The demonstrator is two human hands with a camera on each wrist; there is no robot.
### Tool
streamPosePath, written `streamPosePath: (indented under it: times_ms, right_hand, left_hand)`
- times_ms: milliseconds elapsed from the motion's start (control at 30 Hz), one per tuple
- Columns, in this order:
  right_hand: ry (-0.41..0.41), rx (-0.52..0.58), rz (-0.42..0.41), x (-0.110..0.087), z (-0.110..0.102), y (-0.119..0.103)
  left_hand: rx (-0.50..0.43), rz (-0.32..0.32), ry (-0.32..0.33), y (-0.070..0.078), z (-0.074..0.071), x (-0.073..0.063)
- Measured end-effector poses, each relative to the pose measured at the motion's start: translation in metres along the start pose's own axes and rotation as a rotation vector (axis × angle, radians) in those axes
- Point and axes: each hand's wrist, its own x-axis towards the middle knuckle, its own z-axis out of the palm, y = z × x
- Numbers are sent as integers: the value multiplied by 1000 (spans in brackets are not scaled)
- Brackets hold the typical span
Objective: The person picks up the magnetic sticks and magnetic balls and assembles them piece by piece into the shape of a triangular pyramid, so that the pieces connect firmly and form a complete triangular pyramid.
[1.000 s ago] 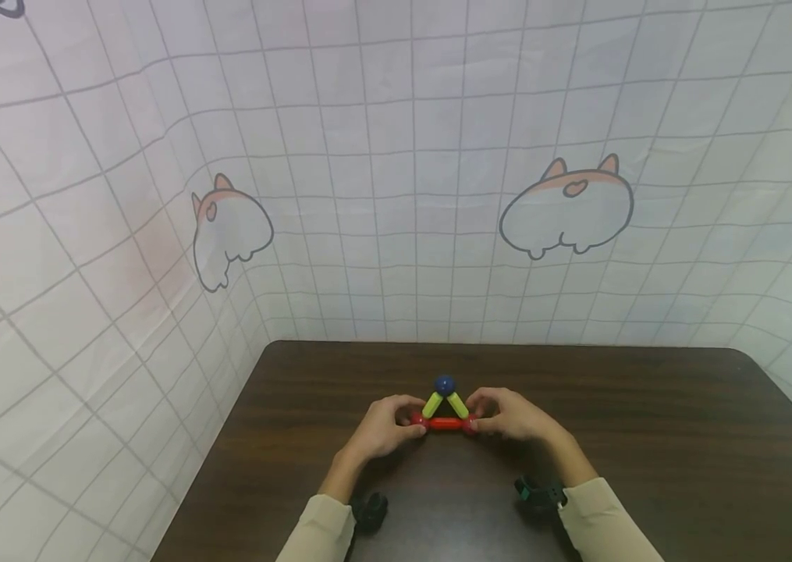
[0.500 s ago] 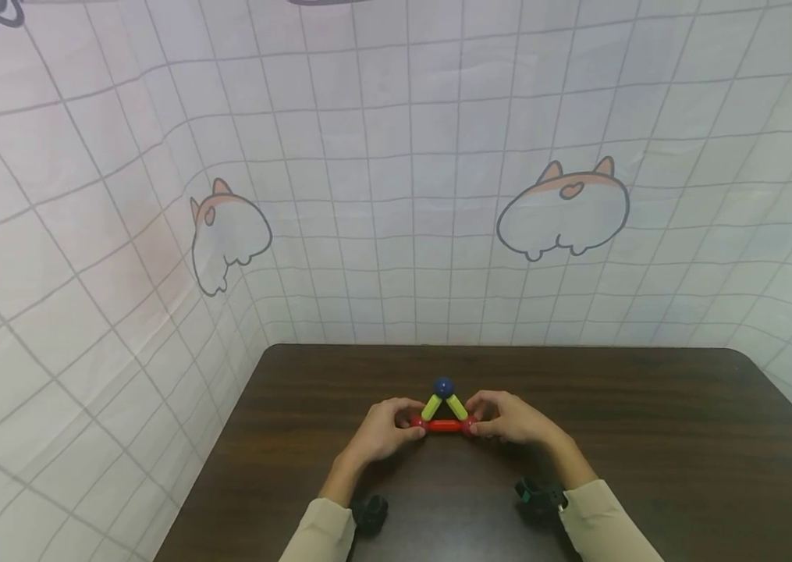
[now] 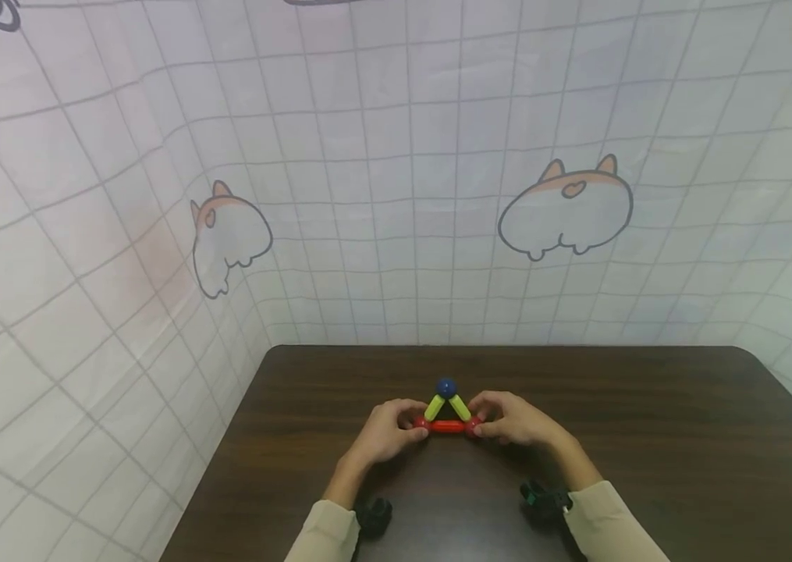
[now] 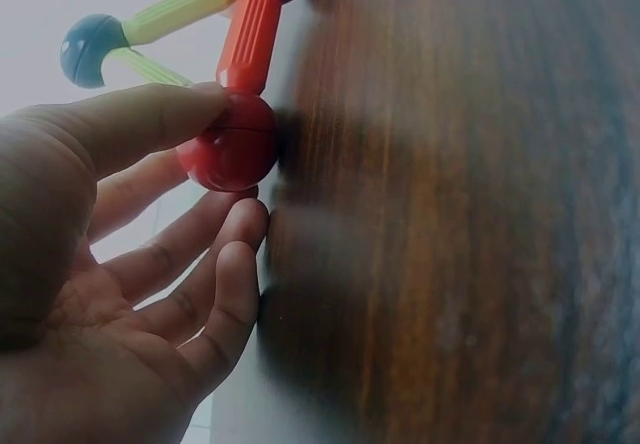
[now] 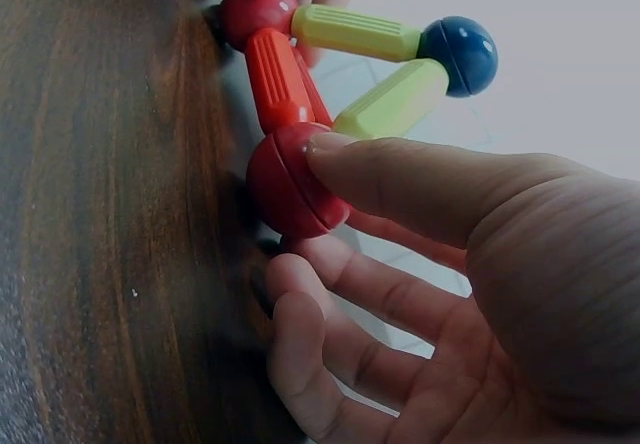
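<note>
A triangle of building rods and balls stands upright on the table between both hands. Its base is a red rod [image 3: 448, 427] joining two red balls, and two yellow-green rods [image 5: 355, 32] lean up to a dark blue ball [image 3: 446, 388] at the peak. In the right wrist view, part of another red rod [image 5: 315, 89] shows behind the base rod. My left hand [image 3: 385, 429] pinches the left red ball [image 4: 235, 149], thumb on the near side. With thumb and fingers, my right hand [image 3: 518, 419] holds the right red ball [image 5: 288, 186].
The dark wood-grain table [image 3: 648, 437] reaches back to a white grid-patterned curtain [image 3: 396, 195] with cartoon animal prints. More curtain runs along the left side. Black wrist devices sit below the left wrist [image 3: 374, 517] and the right wrist [image 3: 543, 499].
</note>
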Motion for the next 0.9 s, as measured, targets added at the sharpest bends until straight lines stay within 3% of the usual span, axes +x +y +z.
streamPosePath:
  times_ms: [367, 667, 800, 900]
  right_hand:
    - [0, -12, -4, 1, 0, -4]
    - [-44, -20, -23, -7, -17, 1]
    - [-13, -11, -38, -15, -33, 0]
    - [62, -24, -56, -21, -45, 1]
  left_hand:
    - [7, -4, 8, -4, -2, 0]
    - [-9, -13, -17, 0, -8, -3]
    - [-2, -14, -33, 1, -18, -6]
    - [16, -19, -17, -1, -28, -7]
